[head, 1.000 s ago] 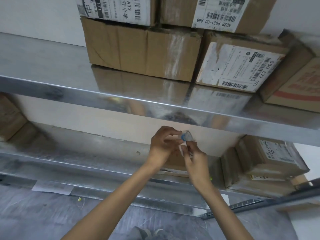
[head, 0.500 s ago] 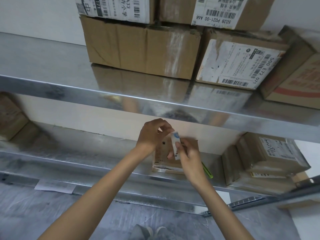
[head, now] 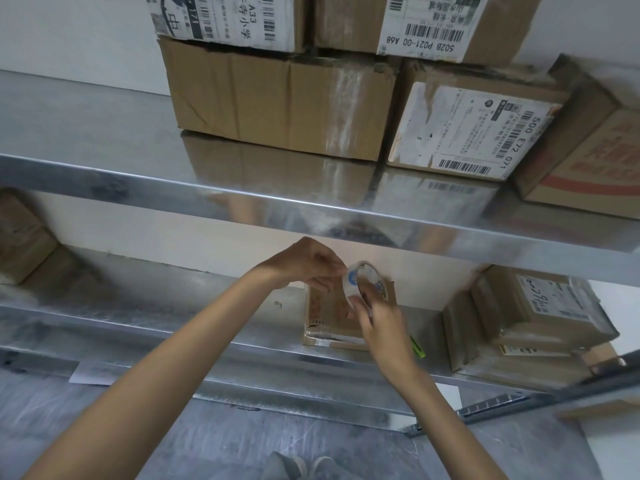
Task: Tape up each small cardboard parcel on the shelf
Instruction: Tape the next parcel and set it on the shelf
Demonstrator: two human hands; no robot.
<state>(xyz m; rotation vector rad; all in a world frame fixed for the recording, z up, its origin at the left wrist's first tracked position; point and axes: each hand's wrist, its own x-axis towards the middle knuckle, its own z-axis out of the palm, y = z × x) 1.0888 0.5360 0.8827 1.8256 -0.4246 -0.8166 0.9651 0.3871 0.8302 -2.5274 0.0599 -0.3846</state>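
Reaching forward, both arms outstretched: right hand (head: 381, 322) grips the tape (head: 360, 277), left hand (head: 304, 263) fingers (head: 327, 270) pinch its edge, just over the parcel (head: 323, 318).

Both bare forearms reached forward and up from the lower edge of the view, converging so that the two hands met close together at mid-height. The left hand (head: 304, 268) sat a little higher, knuckles up and fingers curled, its fingertips pinching the left edge of a tape roll (head: 360, 280). The right hand (head: 381, 323) came in from below with its wrist bent, fingers and thumb gripping the roll's lower side.
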